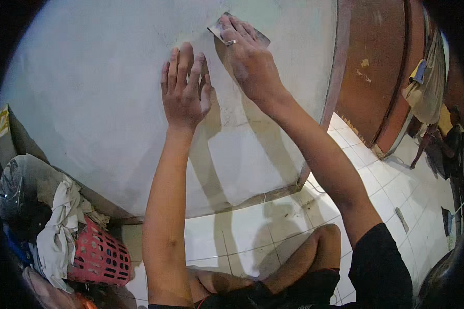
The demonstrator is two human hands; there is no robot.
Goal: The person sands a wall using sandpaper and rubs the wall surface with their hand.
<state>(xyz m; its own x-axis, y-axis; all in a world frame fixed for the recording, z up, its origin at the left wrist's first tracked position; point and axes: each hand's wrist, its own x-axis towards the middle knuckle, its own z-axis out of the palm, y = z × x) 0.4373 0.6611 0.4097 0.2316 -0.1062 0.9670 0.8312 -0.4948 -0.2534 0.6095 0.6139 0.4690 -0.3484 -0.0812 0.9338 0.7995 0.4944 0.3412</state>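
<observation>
A pale, patchy wall (103,98) rises before me. High on it, my right hand (252,67), with a ring on one finger, presses a flat grey rectangular piece that looks like sandpaper (262,39). Its fingers lie bent over the piece and cover its middle. Lower and to the left, my left hand (184,95) lies against the wall with fingers stretched upward and apart, holding nothing. Whitish dust coats its fingertips. Both arms cast long shadows down the wall.
At lower left, a red perforated basket (100,255) stands by a pale cloth (61,226) and a dark helmet-like object (23,190). White floor tiles (247,250) run below the wall. On the right are a brown door (368,67) and hanging cloth (430,85).
</observation>
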